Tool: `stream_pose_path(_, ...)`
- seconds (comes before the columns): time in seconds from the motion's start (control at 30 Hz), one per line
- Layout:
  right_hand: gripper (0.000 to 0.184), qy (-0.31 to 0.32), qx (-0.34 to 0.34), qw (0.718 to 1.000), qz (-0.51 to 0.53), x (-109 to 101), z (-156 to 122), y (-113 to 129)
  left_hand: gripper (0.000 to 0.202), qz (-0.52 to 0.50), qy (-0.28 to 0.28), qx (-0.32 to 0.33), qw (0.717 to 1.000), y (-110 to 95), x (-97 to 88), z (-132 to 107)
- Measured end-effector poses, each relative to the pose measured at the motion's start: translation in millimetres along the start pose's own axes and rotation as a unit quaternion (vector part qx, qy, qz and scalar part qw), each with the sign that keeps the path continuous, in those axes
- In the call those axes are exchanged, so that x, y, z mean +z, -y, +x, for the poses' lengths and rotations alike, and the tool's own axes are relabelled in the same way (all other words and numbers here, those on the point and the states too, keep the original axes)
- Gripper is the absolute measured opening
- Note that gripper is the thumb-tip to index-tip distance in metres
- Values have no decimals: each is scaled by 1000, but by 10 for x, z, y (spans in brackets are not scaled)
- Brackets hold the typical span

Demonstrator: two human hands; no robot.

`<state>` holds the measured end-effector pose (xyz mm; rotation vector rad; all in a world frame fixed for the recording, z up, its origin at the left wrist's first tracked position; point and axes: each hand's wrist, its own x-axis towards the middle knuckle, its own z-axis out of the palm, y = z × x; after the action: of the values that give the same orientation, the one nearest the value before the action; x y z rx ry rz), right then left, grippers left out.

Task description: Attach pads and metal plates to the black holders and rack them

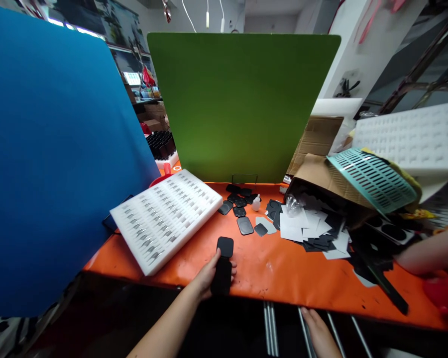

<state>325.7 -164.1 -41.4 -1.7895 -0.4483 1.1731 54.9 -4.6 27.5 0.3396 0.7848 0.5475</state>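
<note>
My left hand is closed around a black rounded-square piece, held just above the table's front edge. A second, darker black part hangs below it in the same grip; whether the two are joined I cannot tell. My right hand is low, just off the front edge, with its fingers stretched out beside a metal rod. Nothing shows in it, though its lower side is out of sight. Beyond my left hand, several black rounded-square plates lie scattered near a small white bottle.
A slotted white foam tray stands left on the orange table. White and black sheets spill from a cardboard box, with a teal basket above. Blue and green panels rise around. Another person's arm reaches in at right.
</note>
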Motion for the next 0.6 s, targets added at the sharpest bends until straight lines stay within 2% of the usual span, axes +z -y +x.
stream_pose_path(0.17, 47, 17, 74, 997, 31, -12, -3, -32, 59, -41, -3, -2, 999, -26, -39, 1)
stream_pose_path(0.37, 46, 30, 85, 996, 21, -24, -29, 66, 59, -67, 27, 6, 997, -19, -98, 41)
stream_pose_path(0.47, 49, 13, 114, 993, 13, 36, -51, 102, 58, -65, 29, 13, 997, -10, -107, 45)
stream_pose_path(0.6, 47, -32, 106, 994, 19, 138, -77, 95, 56, -62, 19, 21, 998, -2, -106, 48)
